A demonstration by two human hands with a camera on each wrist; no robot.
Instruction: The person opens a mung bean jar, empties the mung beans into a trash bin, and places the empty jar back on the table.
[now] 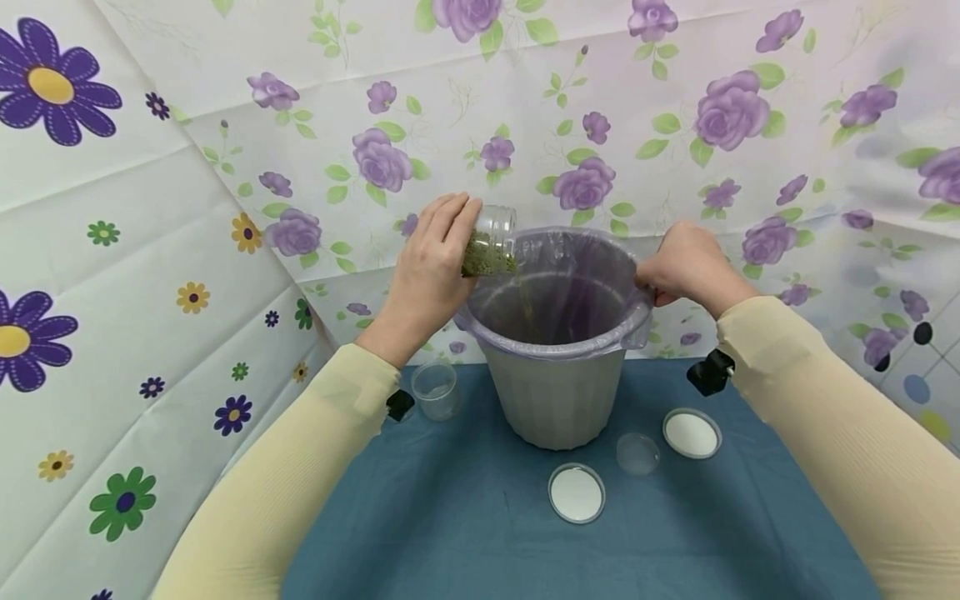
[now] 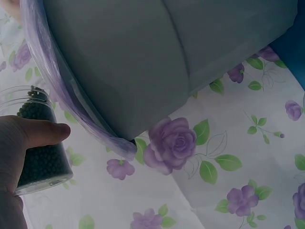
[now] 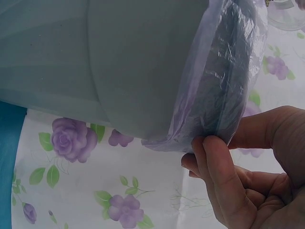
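A clear jar [image 1: 495, 223] part full of small green beans [image 1: 487, 257] lies tilted on its side in my left hand [image 1: 433, 265]. Its mouth points over the left rim of a grey trash can [image 1: 558, 400], and a thin streak of beans falls inside. In the left wrist view, the thumb [image 2: 47, 134] wraps across the jar's side. A thin purple trash bag [image 1: 570, 350] lines the can and folds over its rim. My right hand [image 1: 692, 265] pinches the bagged rim on the right, thumb inside and fingers outside, as the right wrist view shows.
On the blue cloth [image 1: 480, 533] stand a clear empty cup [image 1: 436, 390] at left, two white-faced round lids [image 1: 576, 494] and a clear round lid [image 1: 638, 454] in front and to the right. A flowered sheet [image 1: 450, 100] hangs close behind the can.
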